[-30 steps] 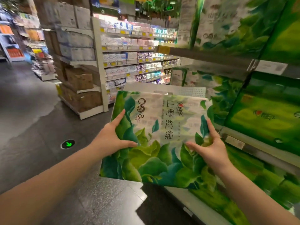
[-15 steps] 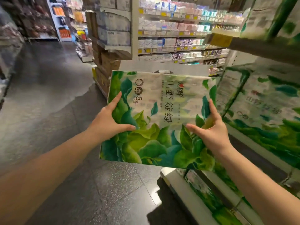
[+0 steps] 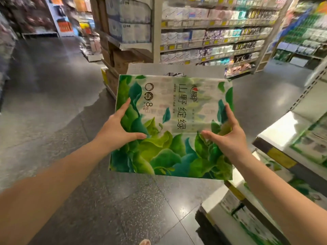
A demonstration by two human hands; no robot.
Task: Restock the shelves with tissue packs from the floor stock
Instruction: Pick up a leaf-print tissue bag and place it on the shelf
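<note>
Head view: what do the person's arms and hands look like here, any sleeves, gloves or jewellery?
Both forearms are bare as far as the frame shows, with no sleeve in view. The left hand and right hand wear no gloves, rings, watch or bracelet that can be seen.

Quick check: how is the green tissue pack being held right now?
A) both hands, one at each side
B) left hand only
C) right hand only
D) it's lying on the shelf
A: the left hand and the right hand each grip a side of the pack, which is up in the air over the floor.
</note>
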